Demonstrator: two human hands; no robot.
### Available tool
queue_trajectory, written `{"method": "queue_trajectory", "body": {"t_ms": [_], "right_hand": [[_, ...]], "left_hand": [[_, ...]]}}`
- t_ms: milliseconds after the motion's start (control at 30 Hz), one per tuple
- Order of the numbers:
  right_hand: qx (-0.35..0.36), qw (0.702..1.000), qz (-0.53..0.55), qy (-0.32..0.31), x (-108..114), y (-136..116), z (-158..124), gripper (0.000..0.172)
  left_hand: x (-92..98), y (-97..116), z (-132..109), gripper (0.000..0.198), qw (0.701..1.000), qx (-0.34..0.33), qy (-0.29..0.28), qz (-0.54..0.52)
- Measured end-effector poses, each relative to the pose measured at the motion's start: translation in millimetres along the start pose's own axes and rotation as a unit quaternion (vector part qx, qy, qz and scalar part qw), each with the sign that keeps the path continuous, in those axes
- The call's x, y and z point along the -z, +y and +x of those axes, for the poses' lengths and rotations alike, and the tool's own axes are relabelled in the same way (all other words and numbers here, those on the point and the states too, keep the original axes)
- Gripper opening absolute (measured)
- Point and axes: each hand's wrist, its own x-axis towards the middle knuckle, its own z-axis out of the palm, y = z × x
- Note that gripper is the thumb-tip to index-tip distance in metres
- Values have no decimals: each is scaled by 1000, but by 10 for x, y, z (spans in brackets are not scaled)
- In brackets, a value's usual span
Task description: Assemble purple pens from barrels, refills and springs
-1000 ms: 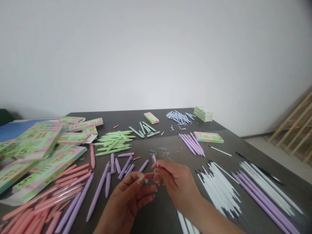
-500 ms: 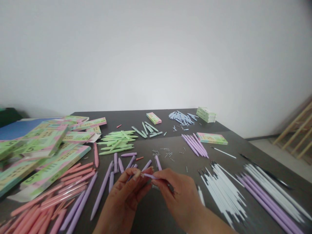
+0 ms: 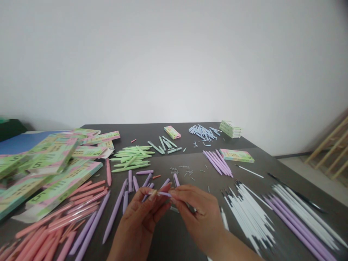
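Observation:
Close together at the front middle of the table, my two hands pinch a small purple pen part (image 3: 164, 194). My left hand (image 3: 141, 215) has thumb and fingertips closed round its left end, where a thin pale tip shows. The fingers of my right hand (image 3: 199, 214) are closed on the other end, partly covering it. Just beyond the hands lie purple pen barrels (image 3: 176, 180), some half hidden by the fingers. Small metal springs (image 3: 187, 173) are scattered past them. White pen refills (image 3: 248, 214) lie to the right of my right hand.
Pink pen barrels (image 3: 38, 244) and piled cartons (image 3: 51, 156) fill the left. Green pens (image 3: 132, 158), blue pen parts (image 3: 202, 132) and stacked boxes (image 3: 230, 129) lie farther back. White and purple barrels (image 3: 301, 221) lie far right, beside a black pen (image 3: 301, 195).
The purple part has shifted slightly left between my fingertips, and my right fingers have curled further over its end. Both hands stay in nearly the same place.

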Motion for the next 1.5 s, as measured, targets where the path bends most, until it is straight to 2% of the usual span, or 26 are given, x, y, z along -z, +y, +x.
{"method": "queue_trajectory", "body": {"t_ms": [300,600,767,1000,1133,1267,1400,1500], "right_hand": [[6,1000,0,-1,-3,22,8,23],[-52,998,27,-4,-2,25,5,21],[-52,998,23,-10,5,25,13,20],[-35,999,21,-15,7,19,4,20],[-9,999,-18,-27,1,6,-10,22],[-29,998,-54,-15,12,6,-11,19],[-48,998,-43,-3,33,14,13,15],[-58,998,-15,-9,38,3,23,15]], "left_hand": [[-7,19,-7,7,1000,-5,7,-11],[-16,19,1,7,1000,14,7,-27],[3,-7,-8,9,998,20,23,-50],[43,-15,23,5,999,19,-4,-39],[-6,-32,5,5,1000,-1,-11,2],[-49,-20,-23,7,993,-52,10,103],[-31,53,-35,7,953,-124,15,277],[-9,94,-25,8,923,-173,-2,343]]}}
